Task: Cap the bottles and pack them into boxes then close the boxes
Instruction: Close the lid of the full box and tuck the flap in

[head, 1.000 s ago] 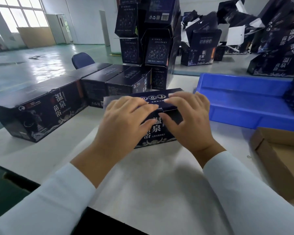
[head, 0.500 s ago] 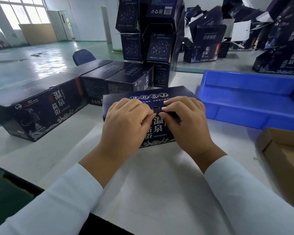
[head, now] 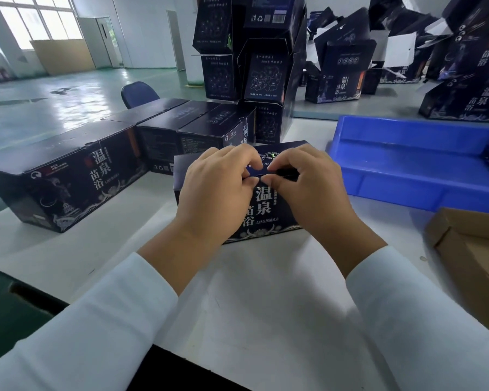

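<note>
Change: our fingers, flatter on the lid a moment ago, now curl and pinch at the front top edge of the dark box (head: pixel 263 204).
Grip: our left hand (head: pixel 218 190) and right hand (head: pixel 308 190) each pinch the lid's edge, fingertips nearly meeting.
Box: upright on the white table (head: pixel 254 300), straight ahead of us.
Surface and room: blue tray (head: pixel 407 165) to the right, brown carton (head: pixel 474 258) at the right edge, green floor (head: pixel 40 97) behind.
Count: four closed dark boxes lined up at left; one blue chair (head: pixel 139 93); stacked boxes behind, too jumbled to count.
</note>
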